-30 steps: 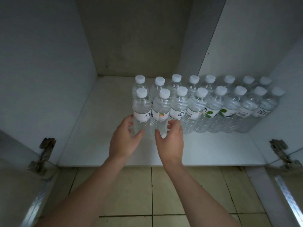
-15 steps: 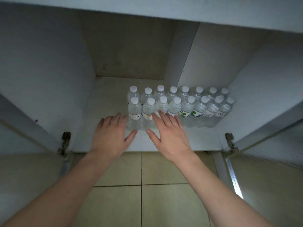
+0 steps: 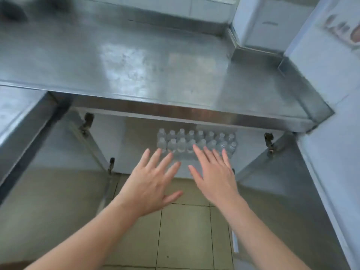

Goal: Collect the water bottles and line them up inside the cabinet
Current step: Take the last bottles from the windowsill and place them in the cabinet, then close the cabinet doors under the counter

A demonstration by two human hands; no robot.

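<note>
Your left hand [image 3: 151, 184] and right hand [image 3: 213, 177] hover spread, holding nothing, before two rows of clear white-capped plastic water bottles [image 3: 196, 142] inside the grey cabinet [image 3: 136, 141].

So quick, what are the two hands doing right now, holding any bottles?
Left hand: open, fingers spread, holding nothing.
Right hand: open, fingers spread, holding nothing.
The water bottles stand in the cabinet.

I see a steel countertop [image 3: 136, 55] across the upper frame, beige floor tiles [image 3: 185, 230] at the bottom, and a white wall [image 3: 331, 114] on the right.
</note>
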